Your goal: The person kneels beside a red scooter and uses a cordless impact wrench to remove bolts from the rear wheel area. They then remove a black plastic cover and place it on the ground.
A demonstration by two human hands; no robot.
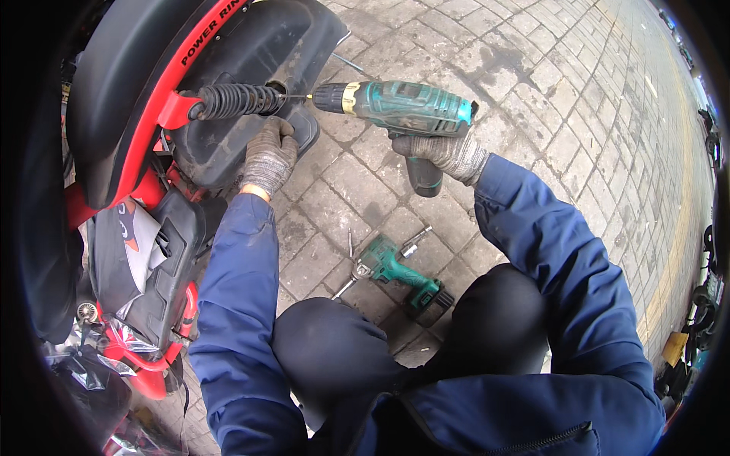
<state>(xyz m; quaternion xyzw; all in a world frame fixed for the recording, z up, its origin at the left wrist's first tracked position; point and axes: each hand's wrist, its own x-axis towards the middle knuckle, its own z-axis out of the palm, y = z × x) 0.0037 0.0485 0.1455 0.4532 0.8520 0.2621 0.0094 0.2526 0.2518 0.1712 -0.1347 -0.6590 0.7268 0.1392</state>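
My right hand [449, 156], in a grey knit glove, is wrapped round the grip of a teal and black cordless drill [411, 105]. Its bit points left, with the tip at the black plastic mudguard [220, 144], close to the lower end of a black coil-spring shock absorber [237, 101]. Gloved too, my left hand [270, 156] is closed on the mudguard's edge, just below the bit. Some of its fingertips are hidden behind the plastic. A green impact wrench [399, 277] with a socket lies on the paving between my knees.
To the left stands a red and black vehicle with a red frame tube [144, 114] and a black footboard [163, 281]. Beside the impact wrench lie a loose socket [414, 242] and a thin metal rod [350, 243]. Brick paving [547, 114] stretches right, toward items along the rim.
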